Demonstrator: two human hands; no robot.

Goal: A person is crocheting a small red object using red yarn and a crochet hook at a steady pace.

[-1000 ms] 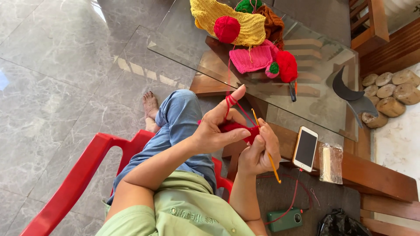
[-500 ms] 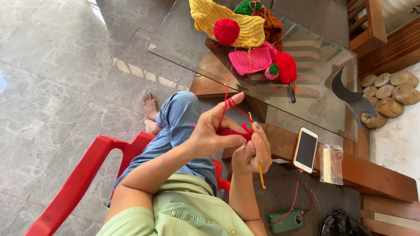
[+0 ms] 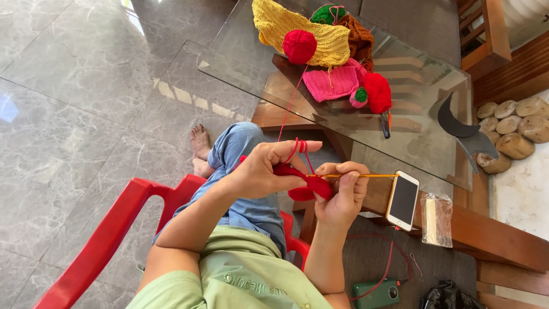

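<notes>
- The left hand [image 3: 264,170] pinches a small red crocheted piece [image 3: 302,182] between thumb and fingers; its index finger sticks out straight, with red yarn [image 3: 290,109] wound round it near the tip.
- The right hand [image 3: 342,193] is curled shut on a yellow crochet hook [image 3: 366,175], which lies roughly level — the working end meets the red piece, the free end points towards the phone.
- The two hands sit close together over the person's lap, the red piece between them and touching both.
- From the wrapped finger the yarn runs up to a red yarn ball [image 3: 299,46] that rests on a yellow knitted piece [image 3: 286,26] on the glass table [image 3: 240,63].
- Beside the ball on the table lie a green ball of yarn [image 3: 324,12], a brown knitted piece [image 3: 361,35], a pink crocheted square [image 3: 331,83] and a red stuffed shape with a small green patch [image 3: 374,91]; a small dark tool with an orange tip [image 3: 386,123] lies just below that.
- A smartphone [image 3: 403,200] with a dark screen lies on the wooden bench [image 3: 486,240] near the right hand, and a clear plastic packet [image 3: 436,218] lies just beside it.
- A red cable [image 3: 389,260] leads from the phone down to a green power bank [image 3: 374,293] on the seat.
- The person sits in a red plastic chair [image 3: 108,229], in blue jeans and a light green shirt, one bare foot [image 3: 200,146] on the grey marble floor [image 3: 68,103].
- Round stones [image 3: 509,129] lie at the right edge — well apart from the hands.
</notes>
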